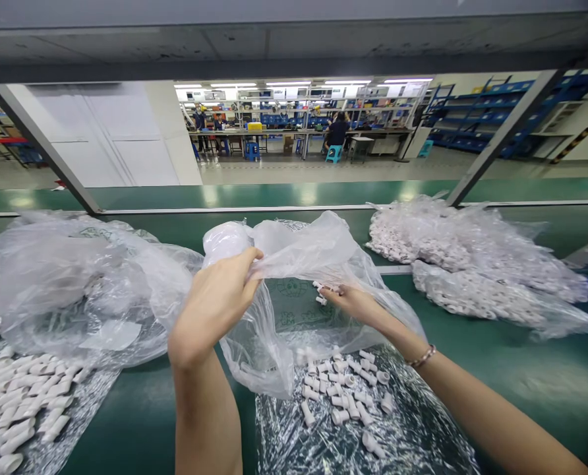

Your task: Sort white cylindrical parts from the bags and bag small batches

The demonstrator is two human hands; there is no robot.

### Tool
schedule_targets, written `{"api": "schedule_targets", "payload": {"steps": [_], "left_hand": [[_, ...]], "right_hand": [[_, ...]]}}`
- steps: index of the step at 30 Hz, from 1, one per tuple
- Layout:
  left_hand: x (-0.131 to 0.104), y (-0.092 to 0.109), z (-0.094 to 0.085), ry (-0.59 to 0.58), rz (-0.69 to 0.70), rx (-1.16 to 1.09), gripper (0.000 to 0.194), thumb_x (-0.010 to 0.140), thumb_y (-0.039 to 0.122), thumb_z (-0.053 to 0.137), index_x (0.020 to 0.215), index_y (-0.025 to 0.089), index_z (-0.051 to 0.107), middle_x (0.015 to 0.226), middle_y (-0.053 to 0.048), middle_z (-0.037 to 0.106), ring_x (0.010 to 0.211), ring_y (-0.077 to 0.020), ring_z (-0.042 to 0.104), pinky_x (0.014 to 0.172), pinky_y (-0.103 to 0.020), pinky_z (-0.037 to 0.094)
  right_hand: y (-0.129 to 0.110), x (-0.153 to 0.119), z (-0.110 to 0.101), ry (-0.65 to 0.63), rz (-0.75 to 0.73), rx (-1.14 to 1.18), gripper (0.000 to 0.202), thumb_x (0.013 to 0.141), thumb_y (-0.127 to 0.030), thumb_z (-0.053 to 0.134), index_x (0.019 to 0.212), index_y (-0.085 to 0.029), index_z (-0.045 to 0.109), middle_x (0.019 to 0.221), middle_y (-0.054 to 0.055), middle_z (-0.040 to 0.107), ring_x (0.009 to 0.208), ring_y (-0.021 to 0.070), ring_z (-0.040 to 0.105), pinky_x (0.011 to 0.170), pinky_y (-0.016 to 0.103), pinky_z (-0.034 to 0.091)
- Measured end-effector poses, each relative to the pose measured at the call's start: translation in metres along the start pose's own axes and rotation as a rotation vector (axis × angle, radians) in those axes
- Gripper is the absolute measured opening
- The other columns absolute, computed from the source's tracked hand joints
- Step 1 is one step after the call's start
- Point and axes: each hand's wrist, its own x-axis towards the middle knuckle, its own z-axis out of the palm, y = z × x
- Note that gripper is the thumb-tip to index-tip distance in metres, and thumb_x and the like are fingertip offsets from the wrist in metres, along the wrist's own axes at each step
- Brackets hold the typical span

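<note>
My left hand (219, 290) pinches the upper edge of a clear plastic bag (318, 251) and holds its mouth raised. Inside the bag's mouth, my right hand (351, 302) has its fingers closed around a few small white plastic fittings (320, 294). Green printing shows through the film behind them. Below the bag, several loose white plastic fittings (343, 389) lie scattered on a crinkled, shiny plastic sheet (289, 448). Some of them are partly covered by the bag's lower edge.
A large clear bag (66, 284) lies at the left, above a spread of bigger white elbow pieces (22, 402). Filled bags of small parts (437, 244) rest at the right on the green table (531, 389). Metal posts (506, 138) stand along the far edge. People sit and stand in the distance.
</note>
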Motion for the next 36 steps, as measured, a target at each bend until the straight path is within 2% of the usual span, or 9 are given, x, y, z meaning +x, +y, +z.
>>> {"api": "schedule_targets", "payload": {"steps": [3, 6, 12, 15, 22, 25, 29, 33, 36], "left_hand": [[0.0, 0.0, 0.0, 0.0, -0.006, 0.001, 0.027, 0.097, 0.031, 0.041, 0.122, 0.031, 0.053, 0.116, 0.002, 0.068, 0.102, -0.023, 0.063, 0.074, -0.035, 0.041], [0.001, -0.001, 0.001, 0.003, -0.009, 0.01, 0.027, 0.097, 0.031, 0.042, 0.122, 0.031, 0.053, 0.113, 0.002, 0.069, 0.101, -0.0236, 0.063, 0.072, -0.034, 0.04], [0.0, -0.003, 0.003, -0.003, -0.007, 0.008, 0.029, 0.096, 0.034, 0.041, 0.123, 0.033, 0.051, 0.11, 0.001, 0.069, 0.101, -0.0245, 0.063, 0.07, -0.034, 0.039], [0.001, -0.002, 0.001, 0.019, -0.016, 0.015, 0.03, 0.096, 0.036, 0.04, 0.124, 0.034, 0.051, 0.109, 0.002, 0.069, 0.101, -0.0246, 0.063, 0.072, -0.034, 0.039], [0.004, 0.005, 0.0, 0.13, -0.114, 0.02, 0.032, 0.095, 0.036, 0.041, 0.124, 0.032, 0.054, 0.105, -0.002, 0.07, 0.099, -0.0269, 0.064, 0.069, -0.034, 0.04], [0.004, 0.006, 0.001, 0.134, -0.114, 0.02, 0.032, 0.095, 0.035, 0.042, 0.124, 0.032, 0.054, 0.103, -0.002, 0.071, 0.098, -0.0267, 0.064, 0.07, -0.034, 0.041], [0.006, 0.008, 0.0, 0.149, -0.117, 0.01, 0.033, 0.095, 0.036, 0.041, 0.125, 0.03, 0.055, 0.106, -0.004, 0.07, 0.099, -0.0274, 0.064, 0.07, -0.035, 0.041], [0.008, 0.009, -0.001, 0.156, -0.111, 0.012, 0.034, 0.095, 0.036, 0.041, 0.126, 0.029, 0.054, 0.107, -0.005, 0.07, 0.099, -0.0274, 0.064, 0.069, -0.034, 0.041], [0.008, 0.009, 0.0, 0.151, -0.112, 0.017, 0.033, 0.095, 0.035, 0.042, 0.126, 0.03, 0.055, 0.106, -0.004, 0.071, 0.098, -0.027, 0.065, 0.067, -0.033, 0.04]], "right_hand": [[-0.002, 0.004, 0.019, 0.057, -0.143, -0.351, 0.045, 0.092, -0.054, 0.038, 0.11, -0.019, 0.06, 0.097, 0.007, 0.068, 0.083, 0.0129, 0.062, 0.063, 0.018, 0.032], [-0.005, 0.001, 0.024, 0.028, -0.162, -0.442, 0.036, 0.094, -0.043, 0.04, 0.112, -0.017, 0.057, 0.099, 0.008, 0.067, 0.078, 0.0109, 0.061, 0.061, 0.018, 0.027], [-0.008, -0.061, -0.025, -0.158, -0.196, -0.113, 0.051, 0.091, -0.063, 0.034, 0.112, -0.024, 0.059, 0.09, 0.002, 0.065, 0.068, 0.0053, 0.054, 0.057, 0.015, 0.031], [0.009, -0.1, -0.032, -0.235, -0.244, -0.058, 0.045, 0.091, -0.06, 0.04, 0.109, -0.025, 0.061, 0.095, 0.001, 0.065, 0.076, 0.0047, 0.058, 0.062, 0.014, 0.037], [0.061, -0.112, 0.032, 0.312, -0.673, -0.476, 0.02, 0.091, -0.035, 0.052, 0.099, -0.022, 0.063, 0.084, 0.001, 0.063, 0.073, 0.0052, 0.053, 0.059, 0.017, 0.029], [0.064, -0.107, 0.038, 0.419, -0.759, -0.562, 0.019, 0.087, -0.035, 0.056, 0.097, -0.021, 0.064, 0.085, 0.002, 0.063, 0.08, 0.0079, 0.054, 0.062, 0.018, 0.032], [0.052, -0.101, 0.02, 0.346, -0.684, -0.528, 0.028, 0.088, -0.042, 0.052, 0.101, -0.022, 0.066, 0.098, 0.004, 0.066, 0.092, 0.011, 0.056, 0.068, 0.019, 0.038], [0.028, -0.071, 0.002, 0.284, -0.357, -0.314, 0.04, 0.096, -0.043, 0.032, 0.097, -0.019, 0.065, 0.1, 0.006, 0.065, 0.081, 0.0073, 0.056, 0.07, 0.021, 0.041], [0.017, -0.037, -0.002, 0.208, -0.23, -0.207, 0.045, 0.096, -0.049, 0.029, 0.113, -0.018, 0.058, 0.108, 0.009, 0.063, 0.085, 0.0091, 0.058, 0.073, 0.022, 0.043]]}}
